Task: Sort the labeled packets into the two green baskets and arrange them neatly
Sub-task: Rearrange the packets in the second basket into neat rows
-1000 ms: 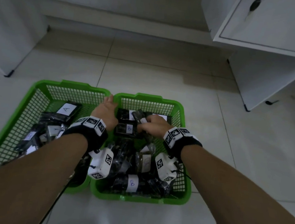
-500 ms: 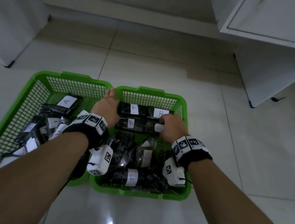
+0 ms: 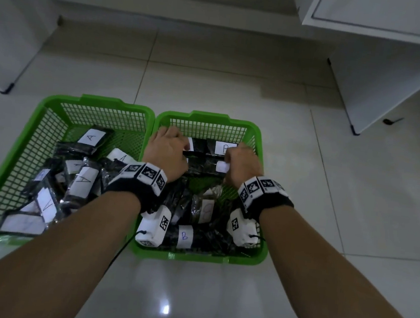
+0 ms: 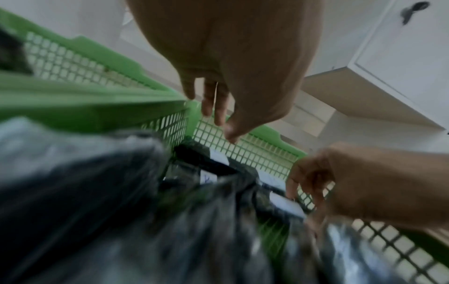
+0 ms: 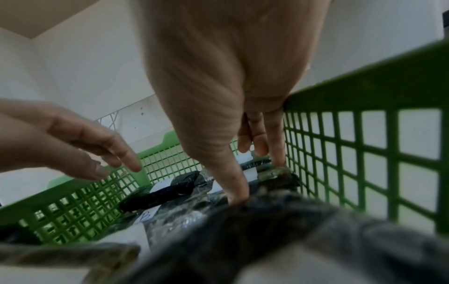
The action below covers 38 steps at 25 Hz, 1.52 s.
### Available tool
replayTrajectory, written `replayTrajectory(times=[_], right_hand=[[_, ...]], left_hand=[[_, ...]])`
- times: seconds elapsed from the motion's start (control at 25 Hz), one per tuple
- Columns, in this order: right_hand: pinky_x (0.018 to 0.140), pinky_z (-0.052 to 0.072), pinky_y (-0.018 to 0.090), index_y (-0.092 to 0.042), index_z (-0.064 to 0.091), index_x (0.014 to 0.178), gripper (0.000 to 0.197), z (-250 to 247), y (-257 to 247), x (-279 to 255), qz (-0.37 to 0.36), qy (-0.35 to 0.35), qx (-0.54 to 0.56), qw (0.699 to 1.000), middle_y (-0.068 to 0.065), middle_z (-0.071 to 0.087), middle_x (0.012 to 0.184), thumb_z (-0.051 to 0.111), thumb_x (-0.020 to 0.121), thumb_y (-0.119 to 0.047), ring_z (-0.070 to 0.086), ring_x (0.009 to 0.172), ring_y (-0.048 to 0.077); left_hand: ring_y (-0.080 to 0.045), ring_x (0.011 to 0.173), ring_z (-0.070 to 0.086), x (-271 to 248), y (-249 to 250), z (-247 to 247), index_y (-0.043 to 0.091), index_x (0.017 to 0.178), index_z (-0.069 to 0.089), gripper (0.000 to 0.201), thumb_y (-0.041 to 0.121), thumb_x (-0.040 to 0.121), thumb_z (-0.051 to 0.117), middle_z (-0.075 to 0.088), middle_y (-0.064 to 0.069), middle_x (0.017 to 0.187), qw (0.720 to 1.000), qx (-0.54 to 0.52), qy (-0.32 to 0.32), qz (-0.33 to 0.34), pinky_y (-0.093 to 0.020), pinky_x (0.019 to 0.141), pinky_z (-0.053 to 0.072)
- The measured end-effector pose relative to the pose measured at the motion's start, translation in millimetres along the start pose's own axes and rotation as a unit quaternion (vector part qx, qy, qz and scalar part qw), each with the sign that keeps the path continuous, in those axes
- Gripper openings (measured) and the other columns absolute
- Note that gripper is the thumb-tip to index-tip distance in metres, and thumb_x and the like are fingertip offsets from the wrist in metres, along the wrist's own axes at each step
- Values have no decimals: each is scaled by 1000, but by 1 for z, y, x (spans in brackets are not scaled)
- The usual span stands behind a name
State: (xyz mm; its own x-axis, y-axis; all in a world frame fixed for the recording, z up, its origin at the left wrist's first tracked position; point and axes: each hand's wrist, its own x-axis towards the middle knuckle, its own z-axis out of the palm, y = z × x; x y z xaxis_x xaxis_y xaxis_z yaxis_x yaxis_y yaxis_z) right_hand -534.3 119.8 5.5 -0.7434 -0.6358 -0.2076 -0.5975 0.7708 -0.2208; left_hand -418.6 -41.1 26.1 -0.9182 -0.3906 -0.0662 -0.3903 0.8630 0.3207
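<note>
Two green baskets stand side by side on the floor. The left basket [image 3: 100, 100] holds a loose heap of black packets with A labels [image 3: 81, 183]. The right basket [image 3: 208, 118] holds black B packets. At its far end, two B packets lie in rows: a far one [image 3: 224, 147] and a nearer one [image 3: 203, 166]. My right hand [image 3: 230, 158] [image 5: 260, 176] pinches the nearer packet's right end [image 5: 267, 173] beside the basket wall. My left hand [image 3: 179, 142] [image 4: 213, 115] hovers over the left ends of both packets, fingers relaxed and holding nothing.
More B packets [image 3: 184, 235] lie jumbled in the near half of the right basket. White furniture [image 3: 385, 61] stands on legs at the back right, and another white panel [image 3: 9, 31] at the left. Glossy tiled floor [image 3: 330, 198] surrounds the baskets.
My left hand moved from the rim between the baskets to above the packets' left ends. My right hand shifted right, to the right end of the nearer row, and stayed there.
</note>
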Motion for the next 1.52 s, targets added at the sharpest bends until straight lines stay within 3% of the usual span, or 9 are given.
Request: replayTrajectory(times=[0.2, 0.44, 0.56, 0.64, 0.76, 1.0, 1.2, 1.32, 1.52], right_hand=[[90, 58, 46, -9, 75, 95, 16, -1, -5, -1, 20, -77, 7, 997, 14, 70, 108, 65, 84, -3, 68, 101, 34], [85, 55, 30, -16, 81, 91, 20, -16, -9, -2, 18, -107, 67, 992, 5, 75, 103, 67, 85, -4, 70, 98, 25], [75, 52, 26, -19, 75, 114, 43, -31, -16, -12, -18, -192, 103, 976, -7, 68, 94, 66, 80, 5, 64, 90, 15], [80, 50, 29, -24, 67, 129, 57, -30, -23, -19, -43, -247, 67, 966, -6, 64, 112, 70, 80, 4, 60, 101, 16], [92, 54, 35, -20, 72, 122, 37, -18, -24, -29, -73, -232, -36, 969, 5, 68, 124, 69, 88, -6, 65, 107, 25], [86, 59, 38, -22, 66, 114, 21, -59, 3, -27, -20, -266, 143, 953, 2, 70, 112, 71, 93, -22, 69, 98, 21], [73, 62, 41, -6, 58, 121, 20, -62, 3, -19, 53, -195, 336, 920, 15, 69, 98, 55, 104, -17, 69, 78, 24], [61, 62, 34, -8, 58, 120, 19, -50, -2, -15, 78, -145, 398, 902, 16, 67, 100, 56, 102, -14, 67, 69, 21], [87, 56, 28, -23, 72, 113, 50, -41, -9, -8, -31, -6, 292, 956, -5, 71, 110, 90, 67, -14, 67, 98, 14]], left_hand=[[-26, 116, 59, -2, 1, -3, 18, 117, 71, 29, 23, 94, 53, 62, -7, 129, 981, 7, -193, -10, -32, 97, 47], [-19, 111, 60, -3, 0, 3, 29, 109, 73, 22, 33, 90, 61, 66, 3, 122, 981, -71, -178, -41, -33, 101, 45], [-12, 97, 60, -8, 1, 13, 22, 105, 76, 20, 29, 90, 65, 71, 1, 113, 958, -191, -198, -78, -20, 82, 42], [-12, 96, 61, -10, 2, 19, 22, 103, 78, 19, 28, 90, 67, 72, 0, 112, 954, -201, -209, -70, -19, 79, 40], [-13, 100, 62, -9, 3, 17, 21, 104, 78, 21, 32, 89, 68, 71, 1, 113, 946, -226, -219, -77, -21, 83, 43], [-19, 90, 71, -6, -1, 15, 14, 89, 81, 35, 43, 94, 60, 77, -1, 89, 893, -359, -232, -141, -37, 99, 51], [-25, 98, 63, -1, -1, 3, 5, 108, 72, 53, 52, 98, 47, 68, -9, 102, 899, -370, -174, -159, -29, 89, 42], [-24, 86, 66, -2, -7, -3, 5, 107, 72, 34, 35, 95, 62, 73, -17, 101, 890, -414, -163, -102, -35, 86, 49], [-27, 99, 66, 11, -14, -15, 4, 114, 64, 28, 26, 97, 61, 70, -16, 110, 922, -372, -91, -63, -43, 95, 52]])
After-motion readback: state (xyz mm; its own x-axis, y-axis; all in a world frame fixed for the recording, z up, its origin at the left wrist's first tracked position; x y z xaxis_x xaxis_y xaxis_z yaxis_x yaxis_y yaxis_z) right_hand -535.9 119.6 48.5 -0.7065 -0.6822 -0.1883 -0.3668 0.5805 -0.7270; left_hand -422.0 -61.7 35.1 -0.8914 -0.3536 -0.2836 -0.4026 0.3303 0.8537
